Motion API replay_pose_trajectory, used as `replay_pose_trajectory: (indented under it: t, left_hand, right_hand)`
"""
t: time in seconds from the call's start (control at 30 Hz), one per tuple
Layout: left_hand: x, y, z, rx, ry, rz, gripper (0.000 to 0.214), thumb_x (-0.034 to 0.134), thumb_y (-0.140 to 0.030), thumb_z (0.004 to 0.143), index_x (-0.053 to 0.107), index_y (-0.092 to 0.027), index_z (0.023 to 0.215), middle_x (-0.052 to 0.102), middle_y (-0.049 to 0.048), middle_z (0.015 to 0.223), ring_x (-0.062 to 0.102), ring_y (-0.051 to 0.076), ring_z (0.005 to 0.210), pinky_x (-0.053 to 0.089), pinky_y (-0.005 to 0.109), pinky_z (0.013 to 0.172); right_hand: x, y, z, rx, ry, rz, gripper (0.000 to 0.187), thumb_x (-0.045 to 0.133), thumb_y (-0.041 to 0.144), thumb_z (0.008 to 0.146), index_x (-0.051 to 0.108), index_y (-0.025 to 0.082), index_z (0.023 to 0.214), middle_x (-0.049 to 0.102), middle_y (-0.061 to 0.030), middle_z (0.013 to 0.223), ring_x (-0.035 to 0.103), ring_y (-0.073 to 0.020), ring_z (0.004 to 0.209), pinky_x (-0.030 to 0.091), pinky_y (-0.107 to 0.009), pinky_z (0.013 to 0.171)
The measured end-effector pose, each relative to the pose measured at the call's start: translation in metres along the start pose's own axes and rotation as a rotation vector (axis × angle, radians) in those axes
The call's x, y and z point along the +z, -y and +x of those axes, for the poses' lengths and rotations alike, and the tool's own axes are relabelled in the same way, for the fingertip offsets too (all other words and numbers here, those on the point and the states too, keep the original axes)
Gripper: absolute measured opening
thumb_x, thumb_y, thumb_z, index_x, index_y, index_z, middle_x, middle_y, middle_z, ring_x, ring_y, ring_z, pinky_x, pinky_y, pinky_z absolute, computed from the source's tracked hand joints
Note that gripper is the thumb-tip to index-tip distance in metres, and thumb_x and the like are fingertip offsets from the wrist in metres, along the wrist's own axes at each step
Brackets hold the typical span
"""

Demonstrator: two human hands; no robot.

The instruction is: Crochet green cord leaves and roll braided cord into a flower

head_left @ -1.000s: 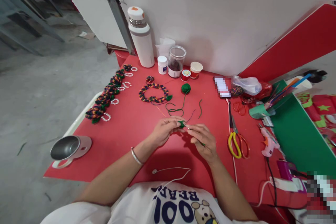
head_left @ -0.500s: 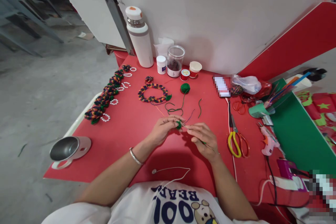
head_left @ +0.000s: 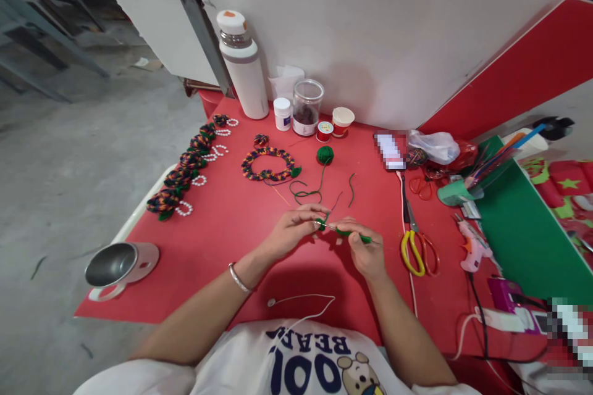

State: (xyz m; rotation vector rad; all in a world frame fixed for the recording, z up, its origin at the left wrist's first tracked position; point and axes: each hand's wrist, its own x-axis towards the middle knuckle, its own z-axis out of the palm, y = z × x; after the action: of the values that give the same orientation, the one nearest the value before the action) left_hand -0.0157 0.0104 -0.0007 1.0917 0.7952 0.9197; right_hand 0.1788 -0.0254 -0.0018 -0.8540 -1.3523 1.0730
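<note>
Over the red table, my left hand [head_left: 296, 231] pinches a small piece of green crochet work [head_left: 320, 223] between thumb and fingers. My right hand [head_left: 364, 245] is closed on a crochet hook [head_left: 354, 234] with a green handle, its metal tip at the green piece. A strand of green yarn [head_left: 306, 194] lies beyond my hands and leads toward a green yarn ball [head_left: 325, 155]. Farther left lies a multicoloured crocheted ring [head_left: 245, 166] with a green leaf-like bit on its edge.
Multicoloured crocheted pieces with white bead loops [head_left: 178, 179] line the left edge, near a steel mug [head_left: 146, 257]. A white bottle [head_left: 245, 80] and clear jar [head_left: 307, 108] stand behind. Scissors [head_left: 414, 253], a glue gun [head_left: 473, 248] and a phone [head_left: 390, 151] lie right.
My right hand has turned, so the hook now lies flatter and its green handle shows across the fingers. The green piece has shifted slightly right in my left hand.
</note>
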Motion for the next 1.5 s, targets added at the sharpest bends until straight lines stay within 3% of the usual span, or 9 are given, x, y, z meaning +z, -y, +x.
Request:
replay_pose_trajectory:
  t: [0.1,0.2,0.33,0.47,0.67,1.03,1.13,1.27,1.5]
  left_hand:
    - [0.003,-0.001,0.002,0.16,-0.021,0.267,0.018,0.067,-0.029,0.086,0.079,-0.017,0.08,0.069,0.0143,0.105,0.058,0.03,0.118,0.053,0.039,0.09]
    - [0.005,0.003,0.003,0.238,-0.17,0.364,0.019,0.067,-0.032,0.086,0.08,-0.018,0.085,0.069,0.0122,0.095,0.061,0.027,0.109,0.052,0.04,0.091]
    - [0.007,0.01,0.002,0.016,-0.189,0.08,0.035,0.068,-0.04,0.085,0.075,-0.015,0.107,0.066,0.0049,0.069,0.063,0.017,0.062,0.052,0.029,0.055]
    - [0.009,0.007,0.001,-0.117,-0.167,-0.221,0.039,0.077,-0.036,0.076,0.073,-0.012,0.107,0.074,0.0095,0.076,0.068,0.02,0.06,0.052,0.029,0.05]
    - [0.012,0.011,0.0,-0.163,-0.164,-0.306,0.032,0.082,-0.033,0.072,0.075,-0.012,0.096,0.076,0.01,0.078,0.069,0.019,0.062,0.051,0.026,0.05]
    - [0.018,0.024,-0.001,-0.267,-0.085,-0.129,0.032,0.088,-0.036,0.065,0.073,-0.011,0.08,0.072,0.0066,0.073,0.067,0.014,0.064,0.048,0.021,0.052]
    - [0.016,0.024,0.001,-0.196,-0.17,-0.2,0.03,0.087,-0.034,0.066,0.073,-0.012,0.079,0.07,0.0036,0.068,0.06,0.01,0.055,0.043,0.019,0.047]
    - [0.012,0.02,0.004,-0.236,-0.232,-0.312,0.035,0.088,-0.035,0.064,0.068,-0.014,0.082,0.067,0.0013,0.057,0.056,0.011,0.043,0.04,0.019,0.038]
    - [0.016,0.017,0.004,-0.158,-0.334,-0.317,0.044,0.089,-0.03,0.061,0.066,-0.016,0.096,0.067,-0.0017,0.059,0.06,0.011,0.045,0.039,0.017,0.036]
  right_hand:
    - [0.003,0.001,-0.002,0.103,-0.008,0.242,0.025,0.069,0.053,0.089,0.079,0.031,0.096,0.078,-0.007,0.093,0.067,-0.0201,0.075,0.054,-0.033,0.056]
    - [0.0,0.003,-0.001,0.183,-0.038,0.403,0.03,0.074,0.058,0.082,0.079,0.029,0.086,0.077,-0.0068,0.085,0.064,-0.0167,0.063,0.047,-0.025,0.043]
    - [-0.003,-0.003,0.002,0.252,-0.236,0.367,0.034,0.076,0.057,0.081,0.076,0.026,0.093,0.078,-0.0058,0.08,0.067,-0.0158,0.062,0.047,-0.022,0.044]
    - [0.0,-0.011,0.005,0.294,-0.385,0.15,0.034,0.068,0.053,0.089,0.072,0.022,0.103,0.079,-0.0079,0.088,0.071,-0.0168,0.069,0.053,-0.023,0.049]
    - [0.008,-0.009,0.004,0.4,-0.232,-0.046,0.029,0.071,0.048,0.086,0.072,0.022,0.099,0.078,-0.0066,0.094,0.074,-0.0198,0.08,0.061,-0.028,0.06]
    - [0.011,-0.006,-0.001,0.197,-0.183,-0.25,0.01,0.073,0.033,0.086,0.075,0.024,0.088,0.075,-0.0033,0.091,0.071,-0.0175,0.084,0.059,-0.03,0.078]
    - [0.012,-0.004,0.0,0.316,-0.171,-0.163,0.019,0.076,0.037,0.082,0.072,0.023,0.093,0.075,-0.0055,0.1,0.072,-0.0183,0.082,0.061,-0.029,0.069]
    - [0.016,-0.007,0.0,0.476,-0.141,-0.042,0.029,0.081,0.042,0.075,0.069,0.02,0.09,0.071,-0.0008,0.078,0.064,-0.0132,0.054,0.059,-0.027,0.05]
    - [0.016,-0.007,0.0,0.437,-0.188,-0.035,0.025,0.08,0.041,0.076,0.068,0.02,0.081,0.069,-0.0006,0.075,0.063,-0.0122,0.056,0.058,-0.025,0.052]
